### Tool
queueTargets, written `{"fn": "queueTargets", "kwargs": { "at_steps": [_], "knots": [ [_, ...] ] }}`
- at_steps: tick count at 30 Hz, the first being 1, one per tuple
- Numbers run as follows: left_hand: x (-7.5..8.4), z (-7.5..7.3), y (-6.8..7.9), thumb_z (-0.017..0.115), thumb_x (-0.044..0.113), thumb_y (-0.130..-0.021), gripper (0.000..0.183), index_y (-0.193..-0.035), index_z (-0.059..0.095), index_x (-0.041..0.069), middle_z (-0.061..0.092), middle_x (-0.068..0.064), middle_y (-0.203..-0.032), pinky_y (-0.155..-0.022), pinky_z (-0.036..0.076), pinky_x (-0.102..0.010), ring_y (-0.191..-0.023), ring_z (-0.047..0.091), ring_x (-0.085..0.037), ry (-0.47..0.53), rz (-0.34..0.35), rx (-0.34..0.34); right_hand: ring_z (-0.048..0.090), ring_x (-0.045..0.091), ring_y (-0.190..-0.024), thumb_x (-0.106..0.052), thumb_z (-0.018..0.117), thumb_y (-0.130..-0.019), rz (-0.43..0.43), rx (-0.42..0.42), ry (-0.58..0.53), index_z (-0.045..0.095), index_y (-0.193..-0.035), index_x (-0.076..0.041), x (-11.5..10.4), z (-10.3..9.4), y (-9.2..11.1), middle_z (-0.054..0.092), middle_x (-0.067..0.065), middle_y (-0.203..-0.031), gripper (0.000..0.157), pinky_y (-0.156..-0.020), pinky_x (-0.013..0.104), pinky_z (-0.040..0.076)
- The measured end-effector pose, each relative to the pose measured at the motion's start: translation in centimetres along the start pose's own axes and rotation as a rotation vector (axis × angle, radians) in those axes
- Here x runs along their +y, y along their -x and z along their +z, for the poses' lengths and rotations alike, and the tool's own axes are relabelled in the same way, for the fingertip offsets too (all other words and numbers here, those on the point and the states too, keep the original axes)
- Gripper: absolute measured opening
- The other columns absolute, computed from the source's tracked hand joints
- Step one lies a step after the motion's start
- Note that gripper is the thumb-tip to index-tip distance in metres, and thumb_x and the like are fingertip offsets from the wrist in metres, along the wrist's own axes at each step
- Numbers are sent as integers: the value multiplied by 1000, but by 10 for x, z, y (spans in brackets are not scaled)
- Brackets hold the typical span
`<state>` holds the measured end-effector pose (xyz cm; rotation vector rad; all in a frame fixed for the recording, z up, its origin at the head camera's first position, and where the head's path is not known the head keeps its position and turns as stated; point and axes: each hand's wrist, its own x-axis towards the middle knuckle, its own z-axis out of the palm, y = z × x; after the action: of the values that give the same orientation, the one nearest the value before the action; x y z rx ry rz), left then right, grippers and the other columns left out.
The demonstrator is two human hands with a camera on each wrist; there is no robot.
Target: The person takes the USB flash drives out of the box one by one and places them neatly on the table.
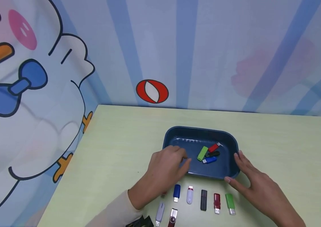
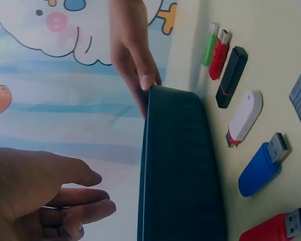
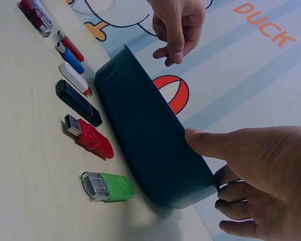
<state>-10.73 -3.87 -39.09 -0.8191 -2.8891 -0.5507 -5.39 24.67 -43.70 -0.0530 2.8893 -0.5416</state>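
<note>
A dark blue rectangular tray stands on the table. Inside it, towards the right, lie a green USB stick, a red one, a black one and a blue one. Over the tray's left front side is my left hand, fingers loosely bent, with nothing visible between thumb and fingertips in the left wrist view. At the right front corner, my right hand touches the tray, its thumb at the front rim and its extended fingers along the right side.
Before the tray lies a row of USB sticks: blue, white, black, red and green. A lilac stick and a dark red one lie nearer. A cartoon-printed backdrop rises behind the table.
</note>
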Motion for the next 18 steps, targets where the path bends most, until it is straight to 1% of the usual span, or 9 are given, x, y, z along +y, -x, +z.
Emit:
{"fn": "queueTargets", "kwargs": {
  "at_steps": [4,9,14,18],
  "knots": [
    [-3,3,-11,74,34,-100,22,-105,81,14,78,3,-96,-52,45,-15,-82,68,-8,-17,25,-58,42,58,-145,-83,56,-91,-2,-1,2,30,-166,-7,-1,0,-1,24,21,-173,110,-99,73,48],
    [-5,5,-27,74,34,-100,24,-111,80,13,78,1,-104,-55,47,-15,-89,68,-10,7,48,-166,42,59,-145,-86,53,-90,3,-13,-3,30,-166,-7,1,0,0,23,22,-173,113,-99,73,48],
    [-4,10,-44,76,34,-100,29,-120,78,13,77,-1,-117,-62,54,-18,-102,70,-14,-16,93,-259,42,58,-145,-85,54,-90,-3,-10,-7,29,-166,-7,2,0,1,23,22,-174,112,-100,73,48],
    [-3,15,-58,77,33,-98,34,-126,76,14,75,-1,-124,-71,59,-24,-107,67,-14,-47,128,-344,43,57,-145,-87,51,-89,-13,-6,-17,30,-167,-8,2,-1,1,23,21,-174,113,-100,73,48]
  ]
}}
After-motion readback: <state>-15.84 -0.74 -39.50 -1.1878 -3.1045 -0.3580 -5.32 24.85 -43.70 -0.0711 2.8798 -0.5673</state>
